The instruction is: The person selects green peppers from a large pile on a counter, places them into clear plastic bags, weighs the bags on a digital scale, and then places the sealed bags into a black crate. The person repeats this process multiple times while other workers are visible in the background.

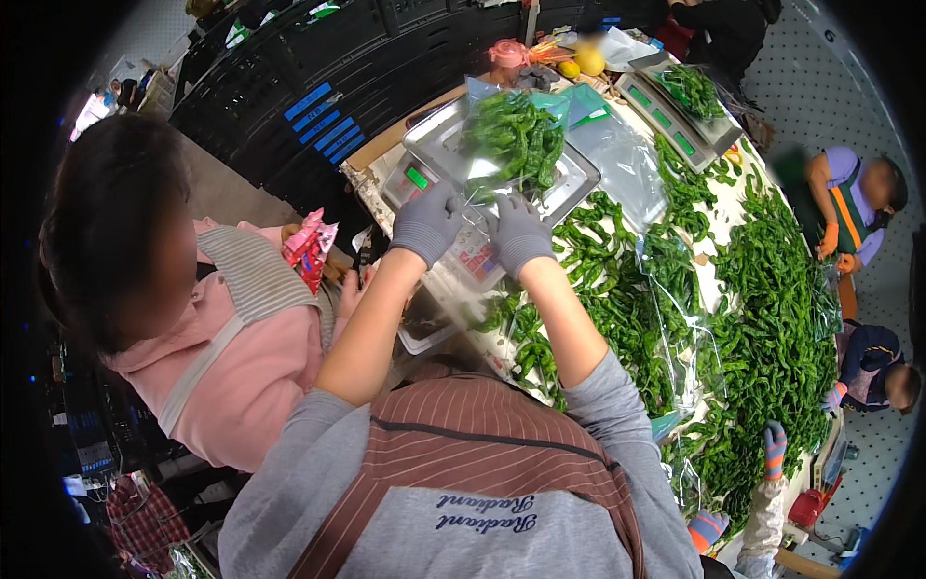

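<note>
A transparent plastic bag of green peppers (515, 137) is over the steel tray (579, 174) of a weighing scale. My left hand (427, 223), in a grey knit glove, pinches the near end of the bag. Gripping that same end from the other side is my right hand (519, 235), gloved alike. Below my hands are the scale's lit green display (417, 178) and its keypad (476, 260), partly seen through the plastic. Whether the bag rests on the tray or hangs just above it, I cannot tell.
Loose green peppers (767, 311) cover much of the table to the right, with plastic bags (622, 166) among them. A second scale (662, 119) carries peppers. At left a person in pink (253, 362) holds a red packet (311, 250). Black crates (289, 79) stand behind; several co-workers line the right.
</note>
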Demonstrator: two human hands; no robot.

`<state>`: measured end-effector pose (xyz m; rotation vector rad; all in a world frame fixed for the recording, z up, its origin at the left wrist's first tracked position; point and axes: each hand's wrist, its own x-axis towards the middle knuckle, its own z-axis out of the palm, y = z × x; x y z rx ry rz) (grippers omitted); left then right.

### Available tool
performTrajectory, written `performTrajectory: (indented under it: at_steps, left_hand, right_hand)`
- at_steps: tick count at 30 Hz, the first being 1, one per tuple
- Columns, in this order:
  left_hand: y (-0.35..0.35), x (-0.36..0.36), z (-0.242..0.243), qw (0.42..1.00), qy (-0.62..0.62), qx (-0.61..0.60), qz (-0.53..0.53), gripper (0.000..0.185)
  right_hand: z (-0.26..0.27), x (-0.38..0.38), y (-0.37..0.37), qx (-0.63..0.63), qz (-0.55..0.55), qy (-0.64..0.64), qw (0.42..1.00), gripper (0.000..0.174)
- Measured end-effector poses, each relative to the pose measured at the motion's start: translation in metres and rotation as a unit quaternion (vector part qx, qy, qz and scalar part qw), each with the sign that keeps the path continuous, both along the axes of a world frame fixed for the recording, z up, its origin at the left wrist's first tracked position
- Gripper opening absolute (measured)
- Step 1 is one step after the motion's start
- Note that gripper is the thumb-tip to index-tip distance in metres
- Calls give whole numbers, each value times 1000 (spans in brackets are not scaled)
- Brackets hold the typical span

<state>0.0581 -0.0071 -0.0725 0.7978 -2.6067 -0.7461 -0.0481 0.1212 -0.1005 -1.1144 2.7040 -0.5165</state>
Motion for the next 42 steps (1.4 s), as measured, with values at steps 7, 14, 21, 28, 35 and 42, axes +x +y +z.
performTrajectory:
  at_steps: [7,14,21,28,35,42]
  left_hand:
    - [-18,10,11,1000,22,6,-3,14]
    - [-14,-4,-1,993,22,97,59,38]
    - [3,6,-46,991,31,57,115,44]
    - [-13,21,-74,984,96,88,123,23]
    - [-22,23,-91,968,126,188,110,25]
    - [-24,24,-87,968,144,191,71,28]
  right_hand:
    - [25,8,16,-122,62,72,988,38]
    - [-7,80,29,-252,128,3,959,61]
    - [-17,91,22,-244,208,-99,942,63]
    - [-14,86,39,-318,188,-91,925,45]
    - [-4,38,61,-194,-7,120,974,64]
    - [-7,34,55,-120,65,141,981,60]
